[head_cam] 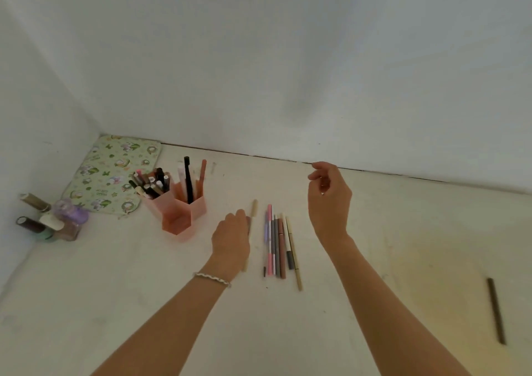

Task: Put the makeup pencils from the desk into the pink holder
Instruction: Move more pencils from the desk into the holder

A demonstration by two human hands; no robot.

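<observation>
The pink holder [184, 207] stands on the desk at left centre, made of hexagonal cups; two cups hold several pencils, the front cup looks empty. Several makeup pencils [277, 243] lie side by side on the desk between my hands. My left hand [231, 239] rests over a beige pencil [253, 210], its fingers curled on the shaft, which still lies along the desk. My right hand [328, 197] hovers above the desk to the right of the row, fingers loosely apart, holding nothing. A dark pencil [495, 309] lies alone far right.
A green patterned pouch [112, 174] lies in the back left corner. Several small bottles [54, 220] stand by the left wall. White walls close the desk at the back and left.
</observation>
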